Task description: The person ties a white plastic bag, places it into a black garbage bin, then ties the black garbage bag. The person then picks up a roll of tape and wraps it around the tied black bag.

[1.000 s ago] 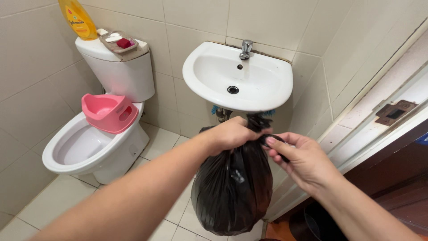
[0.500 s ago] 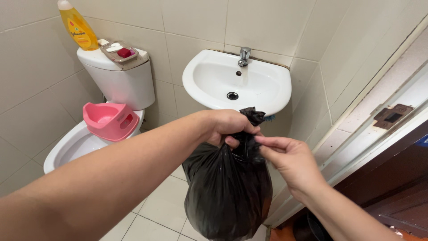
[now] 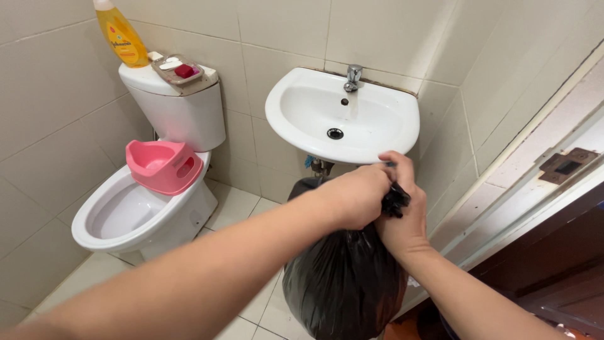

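Tight little bathroom here: tiled walls at nine and twelve o'clock, a door frame (image 3: pixel 541 182) slanting down the three o'clock side. The open tiled floor (image 3: pixel 242 204) runs as a narrow lane between the toilet (image 3: pixel 135 214) at nine o'clock and the black garbage bag (image 3: pixel 346 283) at six. The bag hangs in the air, its bulging body just below the front rim of the white wall sink (image 3: pixel 343 119) at twelve o'clock and near the right-hand wall. Both forearms reach in from the bottom edge and meet at the bag's bunched neck. Left hand (image 3: pixel 355 195) is fisted over the gathered plastic, fingers clenched on it. Right hand (image 3: pixel 399 211) presses in from the far side, fingers curled around the neck, thumb up. On the toilet seat, a pink potty seat (image 3: pixel 163 165); on the tank, a yellow bottle (image 3: pixel 123 34).
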